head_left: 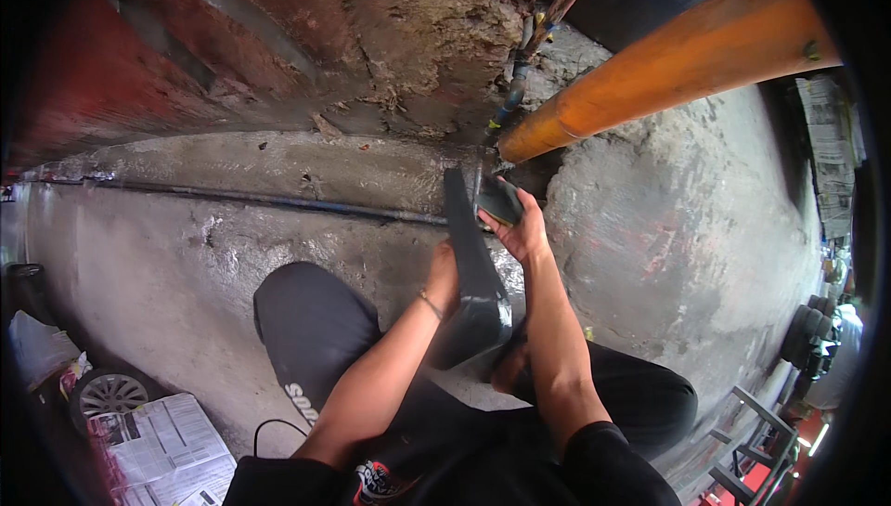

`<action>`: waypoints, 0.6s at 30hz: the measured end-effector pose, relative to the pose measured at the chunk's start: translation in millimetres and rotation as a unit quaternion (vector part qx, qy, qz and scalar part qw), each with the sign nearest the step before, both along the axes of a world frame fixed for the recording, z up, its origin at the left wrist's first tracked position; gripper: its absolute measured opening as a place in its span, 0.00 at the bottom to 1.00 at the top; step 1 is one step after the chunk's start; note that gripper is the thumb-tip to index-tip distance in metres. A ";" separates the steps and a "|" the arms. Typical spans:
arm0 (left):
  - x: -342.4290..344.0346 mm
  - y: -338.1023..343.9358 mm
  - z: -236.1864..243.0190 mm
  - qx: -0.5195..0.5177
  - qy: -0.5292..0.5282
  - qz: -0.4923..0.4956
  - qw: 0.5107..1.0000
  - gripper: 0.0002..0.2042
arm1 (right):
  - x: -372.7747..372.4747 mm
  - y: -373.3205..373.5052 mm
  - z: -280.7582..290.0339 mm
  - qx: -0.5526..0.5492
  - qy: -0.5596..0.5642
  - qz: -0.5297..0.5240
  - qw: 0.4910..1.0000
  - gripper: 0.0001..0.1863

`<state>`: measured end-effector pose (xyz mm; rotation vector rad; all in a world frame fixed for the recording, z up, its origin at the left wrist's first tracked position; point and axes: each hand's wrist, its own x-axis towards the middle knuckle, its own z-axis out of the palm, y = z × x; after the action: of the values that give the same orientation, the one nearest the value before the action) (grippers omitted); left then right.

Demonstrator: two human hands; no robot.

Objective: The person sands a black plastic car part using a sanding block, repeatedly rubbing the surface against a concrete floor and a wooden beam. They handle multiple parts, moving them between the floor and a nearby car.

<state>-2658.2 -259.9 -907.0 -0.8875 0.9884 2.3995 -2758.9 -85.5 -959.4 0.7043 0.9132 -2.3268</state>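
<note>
My left hand is closed on the side of a long dark grey angled part, which stands between my forearms with a glossy bent lower end. My left fingertips are hidden behind it. My right hand grips a flat dark pad with a lighter edge, held close against the upper right side of the part. I sit low on the concrete floor, my knees out to either side.
A stained wall, a thin pipe and a thick orange pipe lie ahead. At lower left are newspapers and a wheel; at lower right, a metal frame. Newspaper sheets are at far right.
</note>
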 end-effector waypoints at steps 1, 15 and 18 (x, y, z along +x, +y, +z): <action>9.5 -9.2 -5.9 -0.051 0.037 -0.046 0.997 0.08 | 5.5 5.0 -26.2 -0.049 -0.042 -0.063 0.996 0.27; 114.2 -35.7 17.8 0.103 -0.078 0.076 0.989 0.09 | -119.4 26.7 -247.8 -0.151 -0.083 -0.342 0.924 0.21; 111.7 -26.6 23.2 0.132 -0.079 0.147 0.977 0.10 | -134.4 36.9 -269.8 -0.153 -0.032 -0.324 0.933 0.22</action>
<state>-2546.4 -286.5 -883.7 -1.1656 0.4911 2.5715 -2893.3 -48.6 -1229.2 1.0535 0.2810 -2.8978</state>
